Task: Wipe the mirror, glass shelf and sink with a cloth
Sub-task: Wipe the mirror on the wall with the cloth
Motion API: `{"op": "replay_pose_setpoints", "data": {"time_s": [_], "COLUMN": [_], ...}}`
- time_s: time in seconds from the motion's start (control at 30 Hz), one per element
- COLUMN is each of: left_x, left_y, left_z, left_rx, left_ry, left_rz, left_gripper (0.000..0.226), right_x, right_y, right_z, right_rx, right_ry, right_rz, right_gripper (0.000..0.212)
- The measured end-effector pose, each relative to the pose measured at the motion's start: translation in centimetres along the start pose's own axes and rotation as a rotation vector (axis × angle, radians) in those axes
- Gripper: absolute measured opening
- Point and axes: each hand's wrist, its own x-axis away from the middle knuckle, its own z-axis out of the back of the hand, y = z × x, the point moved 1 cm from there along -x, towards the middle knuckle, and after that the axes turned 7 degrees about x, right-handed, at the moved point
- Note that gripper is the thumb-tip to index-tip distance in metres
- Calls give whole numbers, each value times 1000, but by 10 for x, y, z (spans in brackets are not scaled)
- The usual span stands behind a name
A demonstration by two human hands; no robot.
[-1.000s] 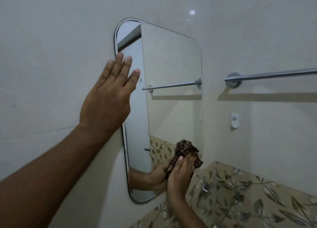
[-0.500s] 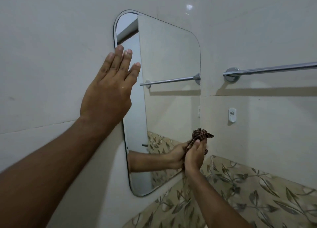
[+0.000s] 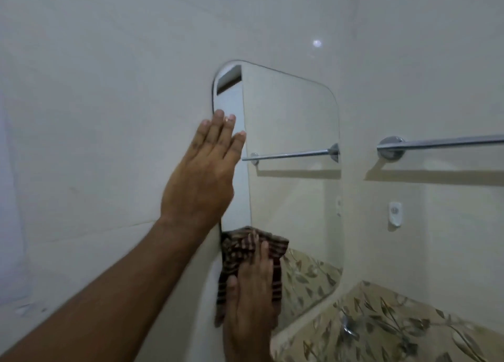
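Note:
A rounded rectangular mirror [image 3: 291, 132] hangs on the pale tiled wall. My left hand [image 3: 203, 176] lies flat with fingers together against the mirror's left edge, holding nothing. My right hand [image 3: 252, 290] presses a dark brown checked cloth [image 3: 237, 248] flat onto the lower left part of the mirror, the palm covering most of it. The mirror's lower left corner is hidden behind the cloth and hand. The glass shelf and the sink are out of view.
A chrome towel bar [image 3: 441, 143] runs along the right wall, with a small white hook [image 3: 395, 214] below it. A band of leaf-patterned tiles [image 3: 395, 326] fills the lower right. Plain wall spreads to the left.
My right hand has carried the cloth from the mirror's lower right edge across to its lower left and spread it flat. The view has shifted, so the mirror sits lower in the frame.

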Motion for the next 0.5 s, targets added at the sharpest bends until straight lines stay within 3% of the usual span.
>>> {"op": "replay_pose_setpoints", "data": {"time_s": [0.13, 0.27, 0.4, 0.5], "left_x": [-4, -2, -2, 0], "left_y": [2, 5, 4, 5], "left_z": [6, 4, 3, 2], "left_rx": [172, 117, 50, 42], "left_ry": [64, 40, 13, 1], "left_rz": [76, 83, 73, 75], "left_gripper": [53, 57, 57, 56], "right_x": [-75, -160, -240, -279], "right_y": [-8, -14, -17, 2], "right_z": [1, -2, -10, -13], "right_rx": [-57, -99, 17, 36], "right_ry": [-104, -196, -155, -90], "right_rz": [48, 165, 349, 330], "right_gripper": [54, 54, 53, 52]}}
